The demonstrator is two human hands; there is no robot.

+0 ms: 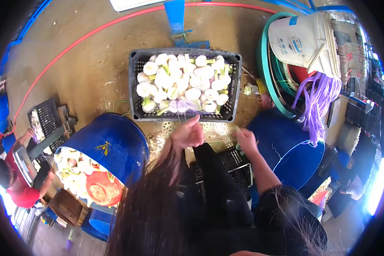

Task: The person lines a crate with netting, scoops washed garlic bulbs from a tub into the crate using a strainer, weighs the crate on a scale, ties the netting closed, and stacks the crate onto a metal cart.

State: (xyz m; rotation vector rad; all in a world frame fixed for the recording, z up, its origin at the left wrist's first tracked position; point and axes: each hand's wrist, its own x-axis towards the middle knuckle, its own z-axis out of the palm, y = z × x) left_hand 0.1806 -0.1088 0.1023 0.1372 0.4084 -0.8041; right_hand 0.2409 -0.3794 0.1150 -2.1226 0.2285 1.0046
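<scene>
In front of me stands a black plastic crate (134, 102) filled with white garlic bulbs (183, 81) with short green stem stubs. At the crate's near edge my left hand (187, 133) is closed, thumb up. Thin strands run from it to a purple mesh net (181, 105), which lies over bulbs at the near side of the crate. To the right, apart from the crate, my right hand (245, 141) is closed with the fingers curled in. What it holds, if anything, is too small to make out.
A blue barrel (111, 141) at left holds garlic and an orange basket (103, 187); another blue barrel (281, 145) stands at right. Purple nets (318, 98) hang below a white bucket (301, 40). A red hose (94, 32) crosses the floor. A person (23, 187) sits far left.
</scene>
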